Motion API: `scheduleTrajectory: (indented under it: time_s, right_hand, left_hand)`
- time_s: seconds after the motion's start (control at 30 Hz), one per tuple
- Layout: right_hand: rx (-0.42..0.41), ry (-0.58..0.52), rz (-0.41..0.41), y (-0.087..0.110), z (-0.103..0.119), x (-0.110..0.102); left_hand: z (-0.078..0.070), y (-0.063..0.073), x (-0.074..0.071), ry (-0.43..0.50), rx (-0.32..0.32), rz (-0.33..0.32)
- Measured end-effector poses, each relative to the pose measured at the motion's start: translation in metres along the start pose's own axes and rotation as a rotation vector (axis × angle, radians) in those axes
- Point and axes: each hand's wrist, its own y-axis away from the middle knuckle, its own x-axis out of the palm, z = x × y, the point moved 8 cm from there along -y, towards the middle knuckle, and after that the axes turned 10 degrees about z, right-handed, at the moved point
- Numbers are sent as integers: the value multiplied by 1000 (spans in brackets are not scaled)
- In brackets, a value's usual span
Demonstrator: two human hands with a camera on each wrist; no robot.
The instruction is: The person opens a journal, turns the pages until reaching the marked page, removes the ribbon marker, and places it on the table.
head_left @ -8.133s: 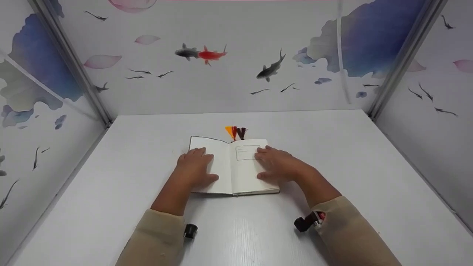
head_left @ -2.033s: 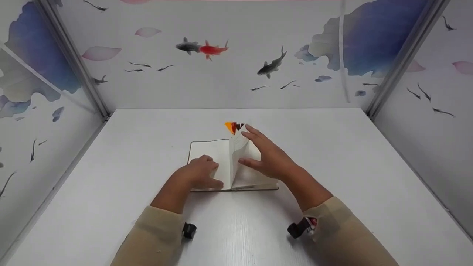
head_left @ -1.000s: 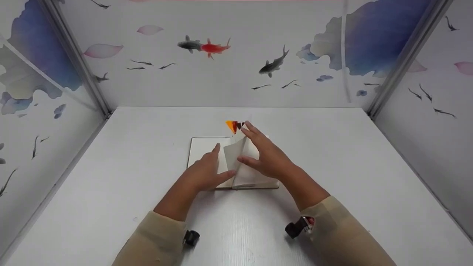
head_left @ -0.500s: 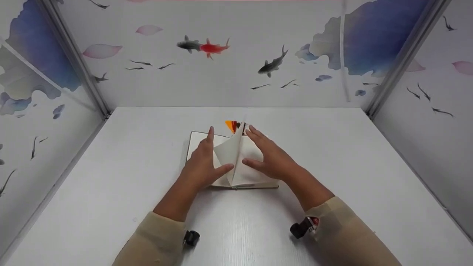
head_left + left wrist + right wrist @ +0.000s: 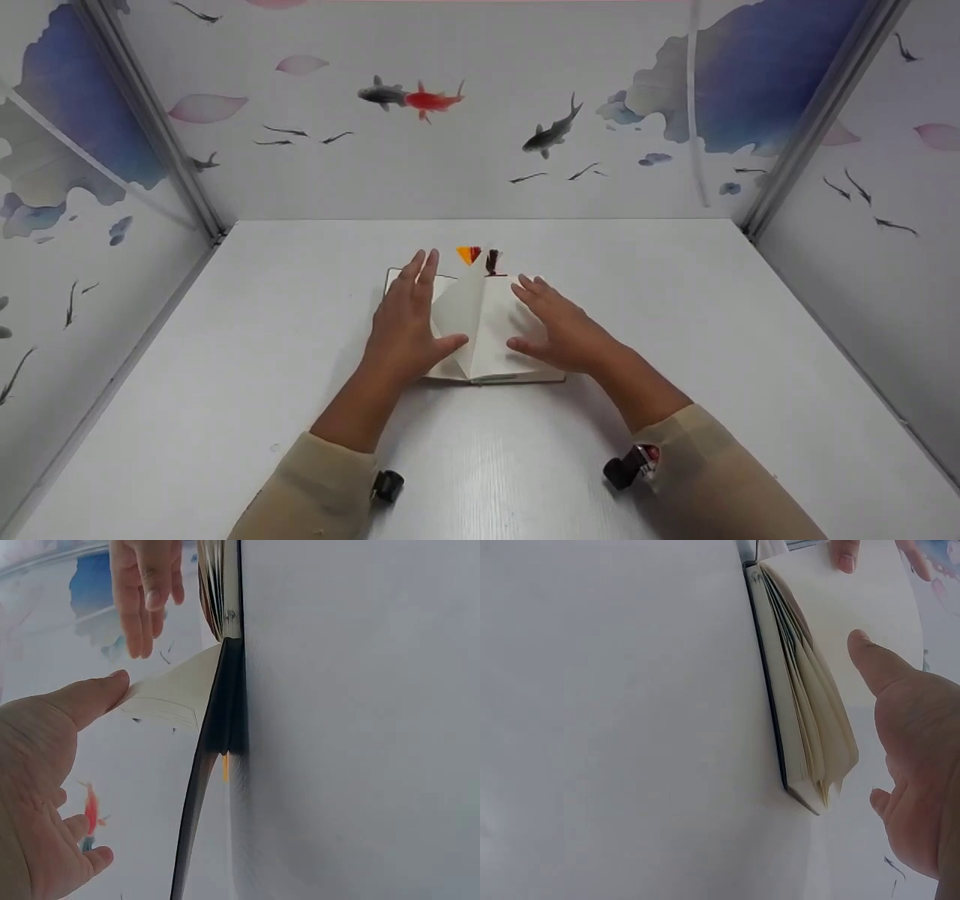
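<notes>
A notebook (image 5: 502, 356) lies spread on the white table, one page (image 5: 457, 311) standing up from its middle and leaning left. My left hand (image 5: 401, 322) is over the left half, fingers straight, its thumb tip against that page's free edge; the left wrist view shows a printed box on the page (image 5: 176, 694). In that view the dark cover (image 5: 193, 810) slants away from the table. My right hand (image 5: 570, 330) hovers above the right-hand pages with fingers extended, holding nothing. Several page edges (image 5: 817, 712) fan apart in the right wrist view.
Orange and red tassels (image 5: 468, 255) and a dark tassel (image 5: 492, 261) stick out past the notebook's far edge. White panels painted with fish (image 5: 435, 97) enclose the table at the back and both sides. A small black camera (image 5: 622, 471) sits at the right cuff.
The page has turned from the right side toward the left. My left hand has risen from the left page to meet it, and my right hand has drawn back to the right, off the page.
</notes>
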Motion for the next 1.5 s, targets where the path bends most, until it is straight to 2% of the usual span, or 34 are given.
scheduleTrajectory:
  time_s: [0.17,0.33,0.53,0.7,0.9,1.2,1.5]
  right_hand:
    - [17,19,29,1,-7,5]
    - [22,21,50,3,-12,9]
    - [22,41,83,6,-18,12]
    - [43,84,114,7,-21,14]
    - [46,110,165,7,-21,20]
    - [4,162,228,11,-14,30]
    - [-68,39,250,23,-10,31]
  left_hand:
    - [0,0,-2,-3,16,-23]
    - [-1,0,-3,-76,19,-31]
    - [-2,-1,-1,-198,2,19]
    - [2,-2,2,-244,-22,69]
    - [10,-3,10,-239,-58,135]
    - [23,-4,24,-212,-116,240]
    - [27,1,34,-140,-103,365]
